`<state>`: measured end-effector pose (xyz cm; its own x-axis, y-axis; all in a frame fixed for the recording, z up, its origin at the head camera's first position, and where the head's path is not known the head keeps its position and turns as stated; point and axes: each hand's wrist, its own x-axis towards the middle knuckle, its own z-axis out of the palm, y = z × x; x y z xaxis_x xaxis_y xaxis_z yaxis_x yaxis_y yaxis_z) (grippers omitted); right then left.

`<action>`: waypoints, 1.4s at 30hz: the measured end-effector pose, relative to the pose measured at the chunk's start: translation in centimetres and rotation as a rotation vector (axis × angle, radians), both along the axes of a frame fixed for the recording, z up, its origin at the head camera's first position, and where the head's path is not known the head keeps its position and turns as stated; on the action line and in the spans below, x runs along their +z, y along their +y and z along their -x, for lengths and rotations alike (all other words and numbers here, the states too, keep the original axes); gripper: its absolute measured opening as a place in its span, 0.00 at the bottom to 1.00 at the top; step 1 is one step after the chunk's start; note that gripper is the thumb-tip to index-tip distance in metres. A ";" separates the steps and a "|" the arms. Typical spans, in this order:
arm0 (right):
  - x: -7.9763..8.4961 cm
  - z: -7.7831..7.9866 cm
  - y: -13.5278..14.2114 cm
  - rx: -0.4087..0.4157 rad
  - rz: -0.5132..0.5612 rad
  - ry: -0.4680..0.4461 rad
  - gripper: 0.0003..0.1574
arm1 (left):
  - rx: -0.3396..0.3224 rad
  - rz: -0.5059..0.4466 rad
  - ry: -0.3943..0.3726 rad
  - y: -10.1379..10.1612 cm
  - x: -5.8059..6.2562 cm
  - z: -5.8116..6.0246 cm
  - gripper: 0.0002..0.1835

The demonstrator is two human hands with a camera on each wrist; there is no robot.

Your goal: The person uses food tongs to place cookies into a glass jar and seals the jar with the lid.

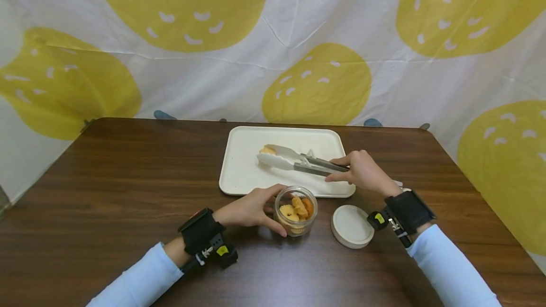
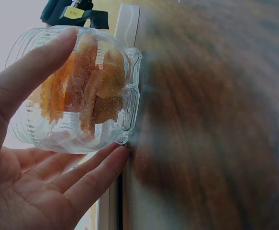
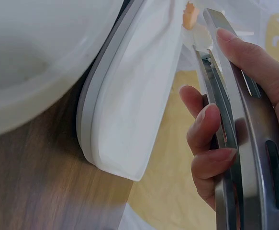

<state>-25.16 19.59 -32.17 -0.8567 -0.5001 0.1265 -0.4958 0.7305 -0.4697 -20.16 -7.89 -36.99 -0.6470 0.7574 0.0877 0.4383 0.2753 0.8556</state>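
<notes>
My right hand (image 1: 360, 170) grips a pair of metal tongs (image 1: 313, 170) by the handles, thumb on one arm and fingers curled round the other. The pale tips of the tongs reach over the white tray (image 1: 239, 179), with a small golden cookie (image 1: 268, 149) at them; the cookie (image 3: 190, 16) also shows at the tips in the right wrist view. My left hand (image 1: 256, 208) holds a glass jar (image 1: 295, 231) at its side, thumb and fingers on opposite sides. Several yellow and orange cookies (image 2: 84, 79) lie inside the open jar, which stands upright on the table.
A round white lid (image 1: 352, 225) lies on the brown wooden table (image 1: 141, 179) right of the jar, below my right wrist. The tray stands just beyond the jar. Behind the table's far edge hangs a white curtain (image 1: 204, 79) with big yellow shapes.
</notes>
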 end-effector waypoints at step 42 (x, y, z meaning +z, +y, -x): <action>2.8 -6.4 5.3 -0.004 0.040 0.175 0.26 | 0.013 0.013 -0.008 0.0 0.0 0.3 0.44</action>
